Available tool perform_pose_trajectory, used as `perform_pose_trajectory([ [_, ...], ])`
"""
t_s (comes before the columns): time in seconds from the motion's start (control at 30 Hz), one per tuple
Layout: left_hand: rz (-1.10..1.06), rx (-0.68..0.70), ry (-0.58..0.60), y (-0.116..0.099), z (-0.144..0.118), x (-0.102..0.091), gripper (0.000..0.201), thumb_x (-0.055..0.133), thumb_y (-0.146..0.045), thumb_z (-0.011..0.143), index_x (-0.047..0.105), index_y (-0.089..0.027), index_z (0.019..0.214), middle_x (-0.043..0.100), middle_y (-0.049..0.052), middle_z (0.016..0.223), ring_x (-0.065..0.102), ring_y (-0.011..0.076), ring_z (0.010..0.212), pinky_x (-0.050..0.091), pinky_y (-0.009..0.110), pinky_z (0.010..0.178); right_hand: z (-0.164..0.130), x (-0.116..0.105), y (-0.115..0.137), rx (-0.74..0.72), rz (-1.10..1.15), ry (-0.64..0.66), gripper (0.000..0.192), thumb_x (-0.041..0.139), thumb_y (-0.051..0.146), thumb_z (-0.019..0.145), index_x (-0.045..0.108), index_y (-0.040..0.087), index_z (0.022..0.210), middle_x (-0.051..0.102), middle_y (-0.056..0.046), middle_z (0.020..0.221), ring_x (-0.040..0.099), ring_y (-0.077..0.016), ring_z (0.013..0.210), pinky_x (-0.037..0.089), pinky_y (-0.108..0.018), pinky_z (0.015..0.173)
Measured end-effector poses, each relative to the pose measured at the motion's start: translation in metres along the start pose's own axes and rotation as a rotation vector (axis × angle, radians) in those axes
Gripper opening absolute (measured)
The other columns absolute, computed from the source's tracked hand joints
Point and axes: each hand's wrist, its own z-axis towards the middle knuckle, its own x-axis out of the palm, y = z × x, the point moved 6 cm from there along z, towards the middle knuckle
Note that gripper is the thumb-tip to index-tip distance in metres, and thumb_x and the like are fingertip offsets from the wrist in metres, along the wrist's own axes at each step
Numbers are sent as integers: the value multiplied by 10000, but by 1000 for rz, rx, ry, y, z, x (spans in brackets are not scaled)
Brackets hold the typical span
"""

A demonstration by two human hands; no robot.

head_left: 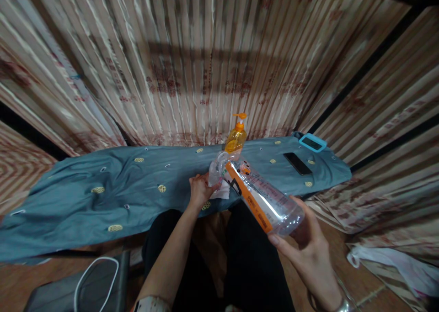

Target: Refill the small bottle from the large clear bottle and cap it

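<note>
Now your right hand (308,248) grips a tilted clear plastic bottle (259,198); your left hand (200,189) pinches a white cloth (221,191) at its mouth, wiping. Next likely needs steady rotation.

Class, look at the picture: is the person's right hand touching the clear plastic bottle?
Touching. The head view shows the right hand cupped around the base of the clear plastic bottle, fingers and thumb pressed against it, holding it tilted over the blue cloth.

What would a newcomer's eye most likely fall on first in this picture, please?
Probably the clear plastic bottle with an orange label, tilted at centre, its base held in the right hand. The left hand presses a white cloth at its mouth, with an orange pump bottle behind.
</note>
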Motion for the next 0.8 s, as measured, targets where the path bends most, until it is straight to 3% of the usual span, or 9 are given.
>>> perform_pose_trajectory([
  [0.33,-22,-2,5,-2,-2,-2,247,634,-452,802,664,-207,812,619,11,656,566,212,776,289,312,743,2,0,1,-8,-5,13,842,835,408,579,459,240,1314,547,-122,1343,589,-283,1152,589,-309,752],
  [0.8,-7,-24,-3,-2,-3,-3,226,657,-415,781,639,-195,734,611,7,653,556,198,759,286,302,728,2,-1,-5,75,-1,-1,928,848,415,530,444,259,1351,567,-121,1340,628,-287,1102,586,-324,762],
])
